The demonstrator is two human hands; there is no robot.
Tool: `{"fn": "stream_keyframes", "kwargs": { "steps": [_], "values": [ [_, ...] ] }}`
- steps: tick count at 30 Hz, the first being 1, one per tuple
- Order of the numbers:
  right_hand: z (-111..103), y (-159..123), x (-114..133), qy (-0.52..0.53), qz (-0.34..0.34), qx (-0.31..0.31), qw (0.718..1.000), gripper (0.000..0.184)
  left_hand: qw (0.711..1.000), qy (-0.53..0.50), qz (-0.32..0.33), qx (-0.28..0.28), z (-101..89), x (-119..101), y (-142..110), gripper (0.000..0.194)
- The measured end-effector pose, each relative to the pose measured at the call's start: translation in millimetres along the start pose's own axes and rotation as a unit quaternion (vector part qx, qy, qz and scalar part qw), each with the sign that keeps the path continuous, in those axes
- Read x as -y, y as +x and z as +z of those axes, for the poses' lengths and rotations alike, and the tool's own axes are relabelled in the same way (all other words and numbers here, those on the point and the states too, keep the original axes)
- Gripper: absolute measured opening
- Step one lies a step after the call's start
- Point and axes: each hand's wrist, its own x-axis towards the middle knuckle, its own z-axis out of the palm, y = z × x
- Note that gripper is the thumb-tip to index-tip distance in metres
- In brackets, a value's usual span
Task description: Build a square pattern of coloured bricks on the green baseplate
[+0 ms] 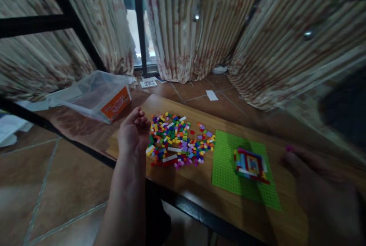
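Observation:
My left hand (134, 130) hovers by the left edge of a pile of loose building bricks (175, 135), its fingers curled in and nothing showing in them. Far to the right, my right hand (311, 173) is smeared by motion; a small magenta brick (289, 148) shows at its fingertips. Between the pile and that hand lies a green baseplate (225, 158). On it stands a rectangular, many-coloured brick build (252, 165), with red along its edges and nested frames of blue, white and yellow.
A wooden tabletop (197, 185) with a dark front edge carries the bricks. Behind its left end sits a clear plastic bin (94, 90) with an orange label. Papers (212, 95) lie on the tiled floor, and striped curtains (183, 29) hang behind dark metal bars.

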Motion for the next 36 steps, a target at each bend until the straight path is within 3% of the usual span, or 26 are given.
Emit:
{"fn": "stream_keyframes", "kwargs": {
  "steps": [2,4,6,9,15,20,25,36],
  "values": [
    [-15.1,9.2,-9.7,0.005,0.033,-0.061,0.998,0.028,1.000,0.031,0.007,-0.001,8.3,13.2,-4.6,0.006],
    [-23.6,14.6,-19.7,0.006,0.049,-0.074,0.996,0.031,0.997,0.068,0.032,0.019,16.6,32.7,-13.3,0.008],
    [-27.4,16.4,-27.3,-0.023,0.051,-0.046,0.997,0.032,0.990,0.111,0.047,0.072,23.8,57.4,-26.9,0.011],
    [-29.1,14.8,-32.5,-0.060,0.049,0.022,0.997,0.029,0.969,0.188,0.000,0.160,31.1,97.0,-54.3,0.016],
    [-28.3,11.5,-35.1,-0.081,0.035,0.094,0.992,0.029,0.891,0.338,-0.064,0.296,33.1,148.0,-101.9,0.015],
    [-29.3,15.3,-36.0,-0.053,0.040,0.094,0.993,0.028,0.817,0.421,-0.061,0.390,20.4,162.5,-111.6,0.013],
    [-34.8,13.1,-36.5,-0.057,0.037,0.160,0.985,0.022,0.737,0.498,-0.034,0.456,11.3,172.5,-110.2,0.014],
    [-36.2,6.1,-41.0,0.001,0.015,0.246,0.969,0.017,0.682,0.549,0.028,0.483,11.1,178.7,-110.2,0.017]
  ]
}}
